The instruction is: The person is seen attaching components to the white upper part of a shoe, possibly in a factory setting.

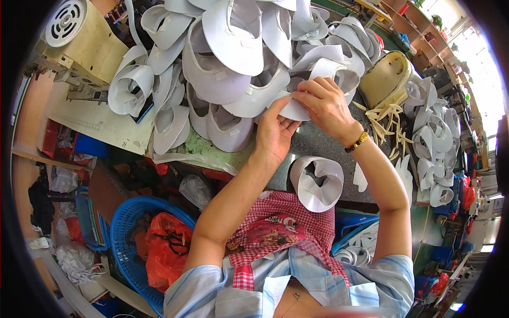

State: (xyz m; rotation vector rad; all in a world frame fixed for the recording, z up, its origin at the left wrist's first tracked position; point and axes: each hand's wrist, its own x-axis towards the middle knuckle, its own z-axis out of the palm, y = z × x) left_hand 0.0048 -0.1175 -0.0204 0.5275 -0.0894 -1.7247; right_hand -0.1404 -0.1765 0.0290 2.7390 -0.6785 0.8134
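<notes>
Both hands are raised over the far part of the worktable, pinching a white shoe upper (295,110) between them. My left hand (275,129) grips its left edge with thumb and fingers. My right hand (324,106) holds it from above on the right, fingers bent. Part of the upper is hidden behind the fingers. Just beyond the hands rises a heap of white uppers (233,40), curved and open in the middle. Nearer to me, one single white upper (316,184) stands on the dark tabletop, curled into a ring.
A cream sewing machine (87,45) stands at the far left. Right of my hands are a cut yellow container (385,79), cream strips (389,127) and more white uppers (435,135). A blue basket (119,238) with a red plastic bag (167,249) is at lower left.
</notes>
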